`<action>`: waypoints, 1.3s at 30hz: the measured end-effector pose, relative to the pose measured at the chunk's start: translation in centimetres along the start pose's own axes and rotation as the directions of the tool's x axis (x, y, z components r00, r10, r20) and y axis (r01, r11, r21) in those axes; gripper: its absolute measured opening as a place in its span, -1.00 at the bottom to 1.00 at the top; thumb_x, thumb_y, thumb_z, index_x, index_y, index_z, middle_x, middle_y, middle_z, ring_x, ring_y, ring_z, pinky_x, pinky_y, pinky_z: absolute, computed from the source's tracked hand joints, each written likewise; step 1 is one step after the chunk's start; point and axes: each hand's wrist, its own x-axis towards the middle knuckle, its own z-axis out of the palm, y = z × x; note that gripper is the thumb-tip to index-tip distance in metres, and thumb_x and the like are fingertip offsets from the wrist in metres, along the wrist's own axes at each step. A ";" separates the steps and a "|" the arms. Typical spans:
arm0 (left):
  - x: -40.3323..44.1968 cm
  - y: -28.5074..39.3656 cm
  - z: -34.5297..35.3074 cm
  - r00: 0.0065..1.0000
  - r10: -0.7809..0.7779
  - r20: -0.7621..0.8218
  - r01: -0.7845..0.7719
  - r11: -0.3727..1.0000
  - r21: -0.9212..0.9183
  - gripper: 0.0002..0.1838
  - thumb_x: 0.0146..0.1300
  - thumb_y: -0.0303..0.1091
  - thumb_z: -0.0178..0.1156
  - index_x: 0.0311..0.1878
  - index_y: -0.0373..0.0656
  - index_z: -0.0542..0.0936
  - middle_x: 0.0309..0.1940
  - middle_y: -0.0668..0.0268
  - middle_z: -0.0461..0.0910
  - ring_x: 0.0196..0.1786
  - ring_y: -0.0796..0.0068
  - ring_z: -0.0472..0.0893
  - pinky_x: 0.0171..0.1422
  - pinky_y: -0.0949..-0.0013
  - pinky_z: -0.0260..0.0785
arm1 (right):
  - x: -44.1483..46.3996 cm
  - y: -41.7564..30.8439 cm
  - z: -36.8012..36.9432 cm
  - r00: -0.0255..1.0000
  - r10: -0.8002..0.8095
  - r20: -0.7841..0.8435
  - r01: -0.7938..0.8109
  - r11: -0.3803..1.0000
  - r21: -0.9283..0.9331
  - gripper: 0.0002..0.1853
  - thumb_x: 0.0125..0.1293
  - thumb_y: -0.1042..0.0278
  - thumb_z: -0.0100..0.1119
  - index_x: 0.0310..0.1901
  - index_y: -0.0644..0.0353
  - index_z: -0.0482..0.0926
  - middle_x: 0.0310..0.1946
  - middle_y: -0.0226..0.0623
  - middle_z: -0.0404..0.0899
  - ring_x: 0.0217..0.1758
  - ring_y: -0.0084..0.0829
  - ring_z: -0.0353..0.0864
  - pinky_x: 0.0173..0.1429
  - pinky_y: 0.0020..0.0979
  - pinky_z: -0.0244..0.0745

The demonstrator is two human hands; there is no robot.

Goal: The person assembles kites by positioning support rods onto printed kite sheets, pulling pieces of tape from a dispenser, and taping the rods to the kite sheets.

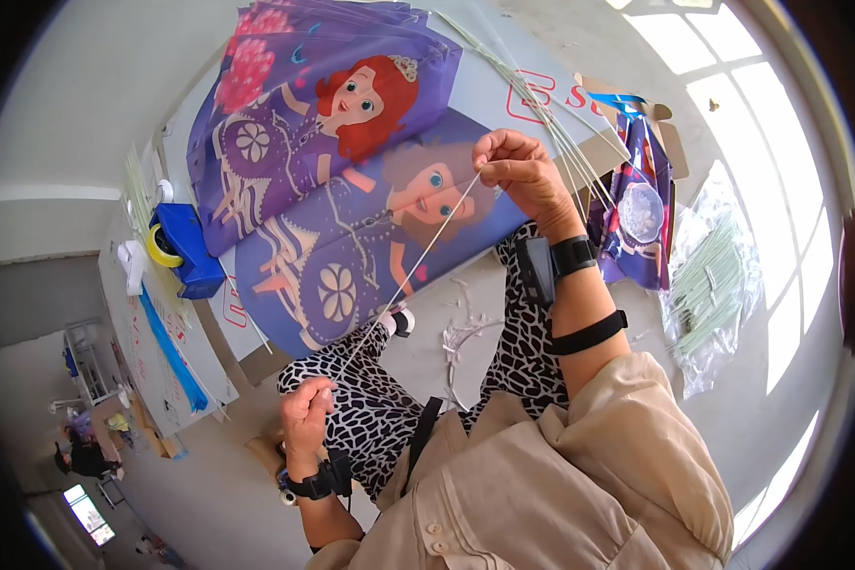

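A thin white rod (413, 271) runs diagonally between my hands, over the near edge of a purple printed sheet. My left hand (304, 413), low and left of centre, is closed around its lower end. Higher up, my right hand (522, 171) pinches the other end between thumb and fingers. Under the rod lies a purple sheet (299, 261) with a princess print, seen from its paler side. Beyond it is a stack of brighter purple printed sheets (290, 123).
A blue tape dispenser (188, 249) stands left of the sheets. Loose white rods (541, 104) lie at the upper right, near an open box (676, 142) holding printed pieces. Farther right is a plastic bag (712, 275) of pale rods. A person (90, 456) is far off at lower left.
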 end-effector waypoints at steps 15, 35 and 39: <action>-1.3 0.1 0.6 0.991 -0.121 0.056 0.124 0.992 -0.039 -0.90 0.28 -0.53 0.07 -0.22 -0.31 0.56 -0.57 0.36 0.52 -0.55 0.65 0.46 -0.43 0.55 0.30 | -1.4 0.8 0.6 0.998 -0.003 -0.058 0.007 0.998 0.061 -0.91 0.14 0.62 0.24 -0.29 0.32 0.62 -0.40 -0.32 0.62 -0.40 -0.53 0.57 -0.29 -0.55 0.50; 5.2 1.5 3.5 0.877 0.423 -0.230 -0.270 0.828 0.491 -0.84 0.02 -0.69 0.15 -0.31 -0.27 0.55 -0.42 0.21 0.47 -0.29 0.17 0.50 -0.25 0.22 0.36 | -4.4 7.2 8.4 0.917 0.345 -0.201 -0.354 0.935 -0.011 -0.91 0.16 0.57 0.24 -0.29 0.27 0.57 -0.42 -0.37 0.60 -0.46 -0.60 0.56 -0.38 -0.61 0.48; 11.1 0.3 3.1 0.863 0.453 -0.226 -0.306 0.823 0.479 -0.90 0.05 -0.63 0.17 -0.34 -0.26 0.55 -0.40 0.23 0.50 -0.25 0.20 0.50 -0.17 0.25 0.35 | -3.2 9.7 10.2 0.896 0.331 -0.297 -0.302 0.943 0.140 -0.97 0.18 0.56 0.23 -0.34 0.31 0.59 -0.47 -0.32 0.60 -0.48 -0.55 0.58 -0.40 -0.59 0.53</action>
